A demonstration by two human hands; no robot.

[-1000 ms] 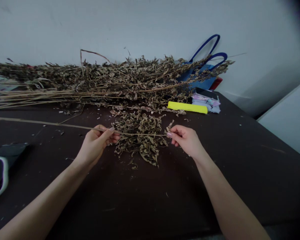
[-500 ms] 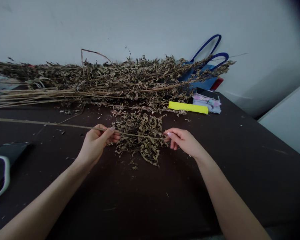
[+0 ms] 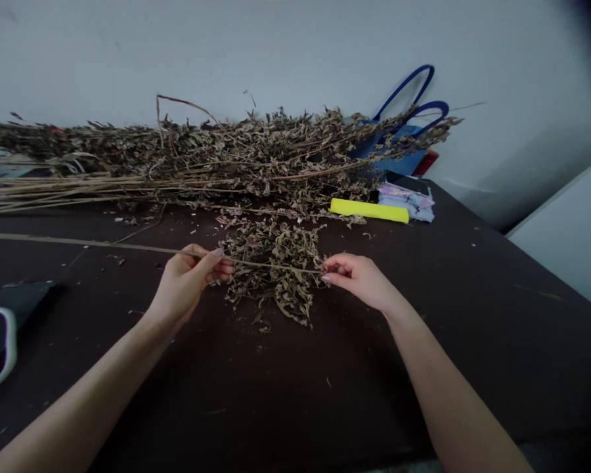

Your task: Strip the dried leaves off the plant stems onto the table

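A long dried plant stem [image 3: 103, 244] runs from the left edge across to the middle. My left hand [image 3: 190, 279] pinches it between thumb and fingers. At the stem's thin right end, my right hand [image 3: 352, 279] has its thumb and fingers closed around the tip, where a small bit of leaf shows. Under the stem, between both hands, lies a pile of dried crumpled leaves [image 3: 276, 289] on the dark table [image 3: 285, 394]. Behind it stretches a large heap of dried stalks [image 3: 256, 154] with leaves on them.
A blue bag [image 3: 406, 157] leans at the wall behind the heap's right end. In front sit a yellow strip [image 3: 369, 210] and a phone [image 3: 408, 183] on tissue packs [image 3: 411, 205]. On the left lie a dark flat object [image 3: 27, 299] and a white-rimmed object [image 3: 10, 341]. Leaf crumbs dot the table.
My right hand's fingers have closed in on the stem's tip, having been more loosely curled beside it. The left hand keeps its pinch, and the view has shifted slightly.
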